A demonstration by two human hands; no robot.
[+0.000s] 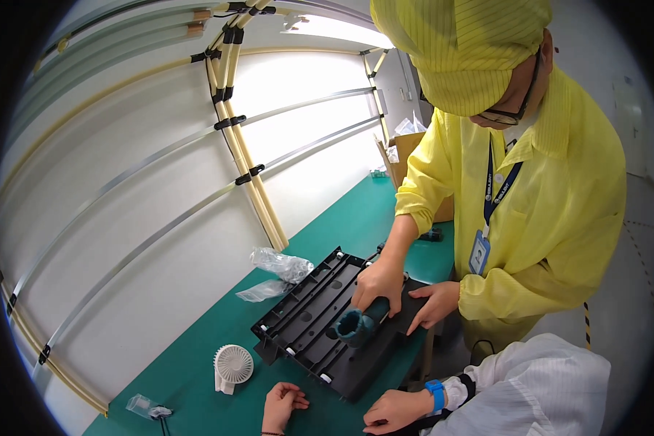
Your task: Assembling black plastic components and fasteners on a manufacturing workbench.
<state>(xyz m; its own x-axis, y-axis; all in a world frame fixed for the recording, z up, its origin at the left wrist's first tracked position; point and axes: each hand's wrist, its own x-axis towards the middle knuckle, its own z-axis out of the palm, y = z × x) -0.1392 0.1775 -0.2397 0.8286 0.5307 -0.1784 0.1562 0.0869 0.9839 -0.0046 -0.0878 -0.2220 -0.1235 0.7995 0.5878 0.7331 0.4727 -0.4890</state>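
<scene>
My left hand (pixel 283 408) rests on the green table (pixel 196 363) at the lower edge, fingers curled loosely with nothing in them. To its right, my right hand (pixel 397 410), below a blue wristband (pixel 435 394) and white sleeve, is curled closed with no object visible in it. Ahead of both lies a flat black plastic frame (pixel 309 320) with long ribs and small white pieces along its edges. A co-worker's hand (pixel 380 282) grips a dark teal handheld tool (pixel 354 328) with a round end over the frame. Their other hand (pixel 434 302) touches the frame's right side.
A small white fan (pixel 233 365) lies left of the frame. Clear plastic bags (pixel 282 267) sit beyond it, and a small clear packet (pixel 145 406) is at the near left. The co-worker in yellow (pixel 516 203) stands across the right side. A cardboard box (pixel 407 152) is farther back.
</scene>
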